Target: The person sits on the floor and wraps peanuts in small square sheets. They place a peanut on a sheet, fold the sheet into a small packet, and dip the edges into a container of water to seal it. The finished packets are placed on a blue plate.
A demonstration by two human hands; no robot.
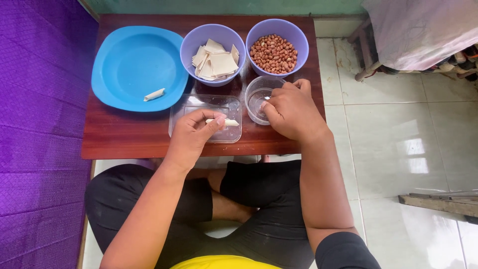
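Both hands work near table's front edge: left hand (191, 132), right hand (289, 112).

Bright even daylight, sharp focus, window glare on floor tiles (413, 149)

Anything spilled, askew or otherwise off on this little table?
Nothing stands out. The peanuts and the pastry squares sit inside their purple bowls, one rolled piece lies on the blue plate, and the left hand holds another roll over the clear tray.
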